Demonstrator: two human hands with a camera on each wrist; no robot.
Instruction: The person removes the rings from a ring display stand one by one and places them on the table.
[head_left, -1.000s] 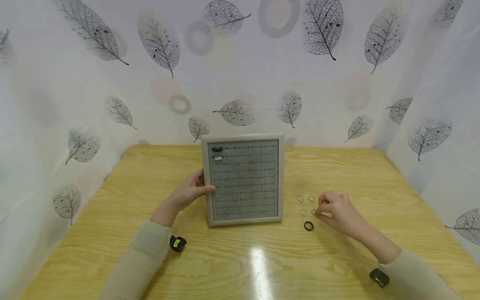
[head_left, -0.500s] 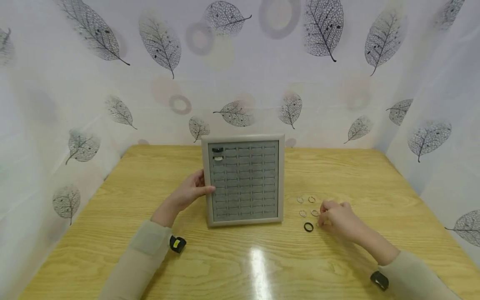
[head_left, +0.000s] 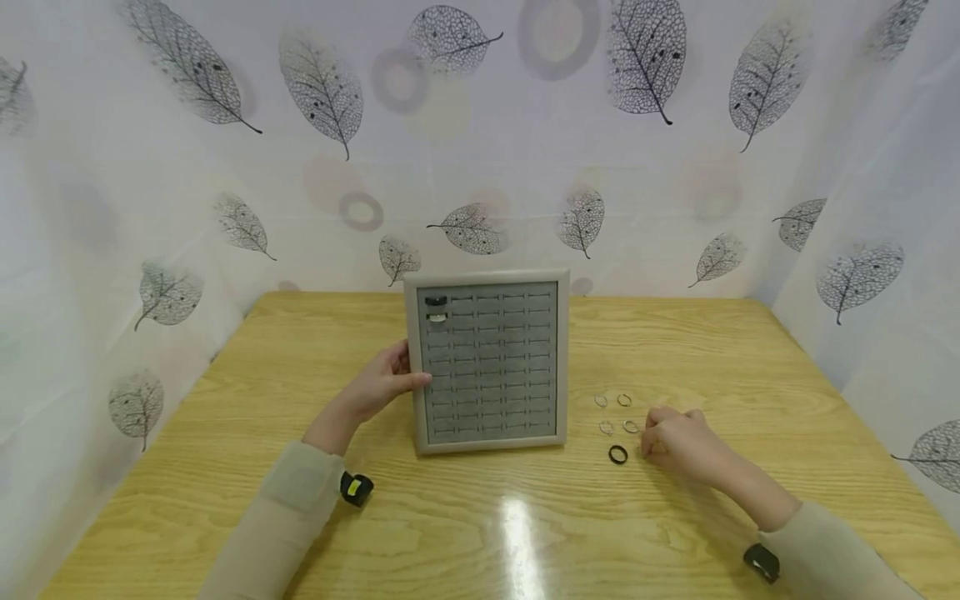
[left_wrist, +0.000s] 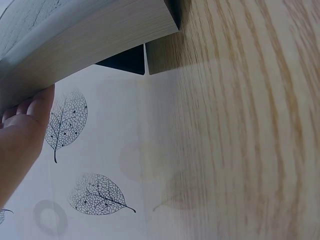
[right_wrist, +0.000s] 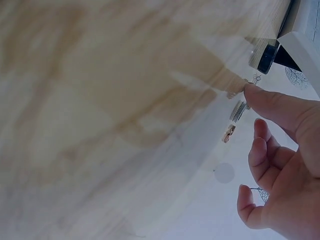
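My left hand grips the left edge of a grey ring display board, thumb in front and fingers behind; the board stands nearly upright. Its upper left slots hold a black ring and a pale ring. On the right, my right hand is down at the table, thumb and forefinger together in a pinch on a small ring mostly hidden by the fingertips. Just left of them lie a loose black ring and several thin rings. The right wrist view shows the thumb extended, other fingers curled.
The wooden table reaches back to a leaf-printed curtain, which also closes off both sides. A dark support shows behind the board in the left wrist view. Each sleeve carries a small black device at the wrist.
My right hand has shifted slightly toward me and to the right, from beside a thin ring to right of the black ring. My left hand and the board stay put.
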